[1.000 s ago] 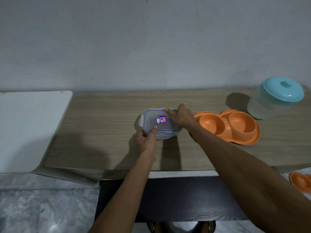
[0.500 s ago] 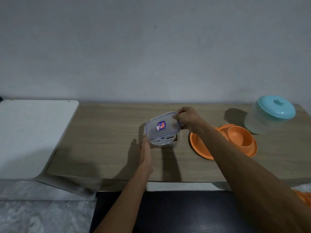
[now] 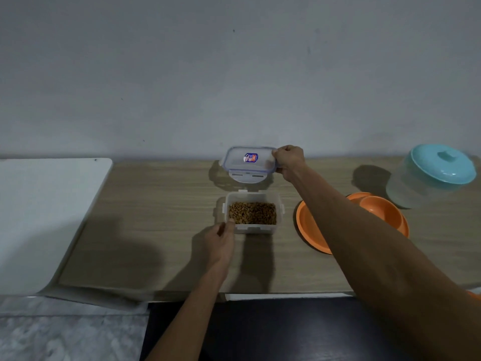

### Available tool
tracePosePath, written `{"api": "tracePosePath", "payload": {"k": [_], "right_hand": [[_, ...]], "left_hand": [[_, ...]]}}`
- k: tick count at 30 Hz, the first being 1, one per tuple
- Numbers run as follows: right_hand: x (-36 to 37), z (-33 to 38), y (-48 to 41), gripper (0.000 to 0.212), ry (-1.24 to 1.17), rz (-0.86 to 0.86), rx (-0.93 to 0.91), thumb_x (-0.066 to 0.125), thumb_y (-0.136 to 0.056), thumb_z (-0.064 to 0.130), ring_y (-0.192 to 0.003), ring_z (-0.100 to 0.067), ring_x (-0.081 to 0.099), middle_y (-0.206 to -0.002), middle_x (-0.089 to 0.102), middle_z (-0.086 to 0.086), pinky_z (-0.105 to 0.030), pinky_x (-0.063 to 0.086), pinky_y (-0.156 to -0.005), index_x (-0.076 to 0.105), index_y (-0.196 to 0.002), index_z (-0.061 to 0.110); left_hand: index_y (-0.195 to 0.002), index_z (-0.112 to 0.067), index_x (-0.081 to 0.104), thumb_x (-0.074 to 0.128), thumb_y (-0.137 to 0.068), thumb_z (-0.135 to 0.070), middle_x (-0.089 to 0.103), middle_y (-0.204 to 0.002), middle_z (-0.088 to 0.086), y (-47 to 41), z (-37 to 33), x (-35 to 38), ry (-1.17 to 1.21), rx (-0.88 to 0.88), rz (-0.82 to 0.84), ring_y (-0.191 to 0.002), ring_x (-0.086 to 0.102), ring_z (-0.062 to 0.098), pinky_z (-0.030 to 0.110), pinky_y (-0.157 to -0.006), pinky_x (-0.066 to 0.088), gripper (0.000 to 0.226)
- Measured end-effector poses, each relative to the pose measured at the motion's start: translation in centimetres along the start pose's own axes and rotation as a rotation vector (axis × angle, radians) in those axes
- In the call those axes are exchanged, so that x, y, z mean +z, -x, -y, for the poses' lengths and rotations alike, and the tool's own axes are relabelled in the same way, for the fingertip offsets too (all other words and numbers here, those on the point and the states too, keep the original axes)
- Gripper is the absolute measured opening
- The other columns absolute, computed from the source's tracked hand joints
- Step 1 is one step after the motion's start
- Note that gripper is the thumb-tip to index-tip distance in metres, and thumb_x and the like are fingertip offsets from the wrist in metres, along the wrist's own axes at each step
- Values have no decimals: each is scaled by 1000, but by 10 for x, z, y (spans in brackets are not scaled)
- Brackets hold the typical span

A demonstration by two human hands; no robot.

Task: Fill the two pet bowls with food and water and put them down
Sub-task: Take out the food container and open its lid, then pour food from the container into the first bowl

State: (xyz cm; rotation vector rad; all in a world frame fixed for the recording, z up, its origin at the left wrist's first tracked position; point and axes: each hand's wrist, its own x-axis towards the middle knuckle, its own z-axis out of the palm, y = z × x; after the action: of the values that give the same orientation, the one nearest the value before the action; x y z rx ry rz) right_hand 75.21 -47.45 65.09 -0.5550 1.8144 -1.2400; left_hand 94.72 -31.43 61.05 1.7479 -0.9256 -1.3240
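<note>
A clear plastic food container (image 3: 252,229) stands uncovered on the wooden table (image 3: 156,204), holding brown pet kibble (image 3: 252,212). My left hand (image 3: 221,242) holds its front left corner. My right hand (image 3: 289,158) grips the right end of the container's clear lid (image 3: 247,162), which carries a sticker, at the far edge of the table behind the container. To the right lies the orange double pet bowl (image 3: 309,230), partly hidden by my right forearm. A translucent jug with a teal lid (image 3: 440,165) stands at the far right.
A white surface (image 3: 49,217) adjoins the table on the left. The grey wall (image 3: 234,74) rises straight behind the table. A dark cabinet front (image 3: 260,329) lies below the table's front edge, and marble floor (image 3: 65,334) shows at lower left.
My right hand has lifted the lid off the container and carried it to the back of the table. The kibble is now exposed. My left hand stays at the container.
</note>
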Motion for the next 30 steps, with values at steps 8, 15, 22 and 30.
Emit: {"api": "tracePosePath", "payload": {"k": [8,15,22,30], "right_hand": [[10,-44,-30,4,178,-105,-23,67,-86,12,-89,-25,61,-96,66,-11,-31,54,-75,70,-89,11],[9,-58,-29,26,505,-16,-81,60,-83,26,-100,-35,67,-107,71,-16,-45,58,-86,75,-97,10],[-28,-55,40,50,597,105,-113,50,-84,44,-93,-37,67,-100,70,-20,-43,56,-75,69,-96,-1],[-40,-73,77,37,556,269,34,55,-92,28,-69,-37,70,-99,68,-22,-48,61,-54,59,-108,-5]], "left_hand": [[-89,-6,70,58,-98,-26,50,-61,0,-2,0,1,-7,13,-21,-55,42,10,23,-51,33,25],[-88,-4,71,62,-95,-27,53,-62,0,-3,-1,1,-25,25,-55,-56,45,11,17,-44,35,26],[-94,-13,71,60,-96,-29,63,-74,-1,4,-7,-2,-7,12,-28,-71,57,14,22,-57,42,20],[-110,-10,72,58,-97,-33,64,-80,-2,4,-5,-5,-66,2,-25,-69,54,9,24,-56,40,30]]}}
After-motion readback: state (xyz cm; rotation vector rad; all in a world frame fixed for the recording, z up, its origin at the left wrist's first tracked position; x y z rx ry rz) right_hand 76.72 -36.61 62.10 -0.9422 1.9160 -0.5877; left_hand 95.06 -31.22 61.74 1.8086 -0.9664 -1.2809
